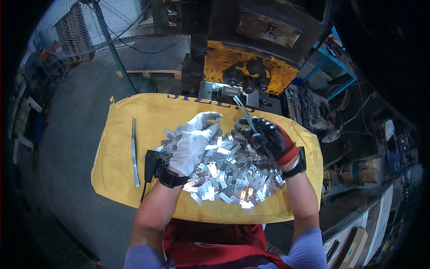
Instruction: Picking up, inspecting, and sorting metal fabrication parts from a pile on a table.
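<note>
My left hand (195,142), in a white glove, is over the left part of a heap of small flat metal plates with holes (230,172). Its fingers are curled together, and a small sliver shows at the fingertips, too small to make out. In a black and red glove, my right hand (272,140) is closed round a pair of long metal tweezers (242,107) above the heap's right side. The tweezers' tips point away from me, toward the press die (230,93). Nothing shows clearly between them.
A yellow sheet (116,175) covers the work surface under the heap. Another pair of tweezers (134,152) lies at its left. Beyond stands a dark press with a yellow ram (215,62). A fan (89,27) is at far left, a blue rack (336,60) at far right.
</note>
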`<state>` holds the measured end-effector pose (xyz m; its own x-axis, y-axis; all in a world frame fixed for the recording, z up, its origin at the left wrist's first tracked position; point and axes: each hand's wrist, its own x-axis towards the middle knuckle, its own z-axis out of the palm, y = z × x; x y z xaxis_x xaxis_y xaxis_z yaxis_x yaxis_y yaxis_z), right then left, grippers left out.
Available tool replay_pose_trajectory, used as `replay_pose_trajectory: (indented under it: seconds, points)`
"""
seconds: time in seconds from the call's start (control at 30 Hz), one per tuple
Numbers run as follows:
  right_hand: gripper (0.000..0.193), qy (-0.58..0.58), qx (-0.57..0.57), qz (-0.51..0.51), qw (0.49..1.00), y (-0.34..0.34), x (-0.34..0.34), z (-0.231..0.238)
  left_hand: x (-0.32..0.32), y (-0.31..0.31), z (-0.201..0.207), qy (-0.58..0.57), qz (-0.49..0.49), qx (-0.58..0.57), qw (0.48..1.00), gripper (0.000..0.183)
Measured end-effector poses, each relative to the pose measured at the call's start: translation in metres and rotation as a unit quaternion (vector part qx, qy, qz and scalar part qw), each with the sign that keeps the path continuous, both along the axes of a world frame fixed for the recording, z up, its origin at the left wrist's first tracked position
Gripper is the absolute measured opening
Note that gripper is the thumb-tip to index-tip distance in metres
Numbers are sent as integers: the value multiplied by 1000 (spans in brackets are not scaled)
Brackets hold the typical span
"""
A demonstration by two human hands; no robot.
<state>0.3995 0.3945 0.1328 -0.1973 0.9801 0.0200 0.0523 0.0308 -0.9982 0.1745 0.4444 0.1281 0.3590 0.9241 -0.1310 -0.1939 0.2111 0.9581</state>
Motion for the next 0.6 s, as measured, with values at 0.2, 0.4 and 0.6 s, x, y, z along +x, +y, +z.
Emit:
replay_pose_trajectory:
  seconds: [0.2,0.4,0.6]
  points:
    - [46,273,-143,-34,951,-27,9,-4,7,-12,-5,230,-90,156,956,21]
    - [41,277,-119,-27,953,-28,9,-10,4,-12,-6,251,-123,238,930,23]
    - [35,252,-139,-61,956,-32,-1,0,4,-11,-7,223,-138,235,936,23]
